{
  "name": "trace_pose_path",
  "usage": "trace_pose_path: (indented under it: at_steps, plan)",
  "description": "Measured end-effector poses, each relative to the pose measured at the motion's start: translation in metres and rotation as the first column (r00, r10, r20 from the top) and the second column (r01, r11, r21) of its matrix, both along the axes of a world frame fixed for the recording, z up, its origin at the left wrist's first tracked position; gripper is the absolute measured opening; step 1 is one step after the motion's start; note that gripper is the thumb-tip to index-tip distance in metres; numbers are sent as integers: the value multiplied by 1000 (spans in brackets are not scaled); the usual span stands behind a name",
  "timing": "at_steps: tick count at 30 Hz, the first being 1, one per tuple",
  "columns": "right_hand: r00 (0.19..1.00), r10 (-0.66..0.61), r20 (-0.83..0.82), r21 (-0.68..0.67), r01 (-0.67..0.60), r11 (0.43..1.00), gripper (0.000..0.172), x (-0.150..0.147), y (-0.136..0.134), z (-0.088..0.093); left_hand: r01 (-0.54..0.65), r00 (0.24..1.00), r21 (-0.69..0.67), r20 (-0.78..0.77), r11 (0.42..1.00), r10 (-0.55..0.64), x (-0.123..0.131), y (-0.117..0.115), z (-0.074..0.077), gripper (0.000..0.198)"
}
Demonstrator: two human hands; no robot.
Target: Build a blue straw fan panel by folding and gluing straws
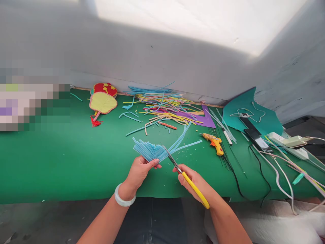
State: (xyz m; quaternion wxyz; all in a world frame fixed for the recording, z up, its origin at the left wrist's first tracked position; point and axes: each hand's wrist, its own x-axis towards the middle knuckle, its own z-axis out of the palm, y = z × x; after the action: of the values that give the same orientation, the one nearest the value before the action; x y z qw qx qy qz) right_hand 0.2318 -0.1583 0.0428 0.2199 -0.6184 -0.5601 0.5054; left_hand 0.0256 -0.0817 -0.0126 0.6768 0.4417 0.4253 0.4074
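My left hand [142, 171], with a pale bangle on its wrist, pinches a fan-shaped piece of light blue pipe cleaners [149, 149] laid side by side in a V pattern. Several long blue strands stick out from it to the upper right. In my right hand [191, 179] is a pair of scissors [194, 188] with yellow handles. The blades reach the right edge of the blue piece, where the long strands leave it. Whether the blades touch a strand I cannot tell.
On the green tabletop [76, 162] lie loose coloured pipe cleaners [162, 101], a yellow glue gun [214, 144], yellow and red fan shapes [103, 102] and purple card [209, 117]. Phones [254, 135], cables and a power strip [289, 145] are at the right.
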Motion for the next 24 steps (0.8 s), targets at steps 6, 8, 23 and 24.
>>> trace_pose_path:
  at_steps: [6,8,23,24]
  plan:
    - [1000,16,21,-18,-16,1000,77,-1,0,-2,34,999,21,-20,999,-34,-1,1,-1,29]
    - [999,20,26,-22,-20,1000,79,-1,0,-2,40,999,25,-31,999,-40,-1,1,-1,30]
    - [999,32,18,-9,-32,999,73,0,-2,-6,52,996,31,-81,998,-50,-2,1,0,31]
    - [999,26,22,5,-26,1000,71,0,-2,-7,52,995,31,-82,998,-50,-2,1,0,31]
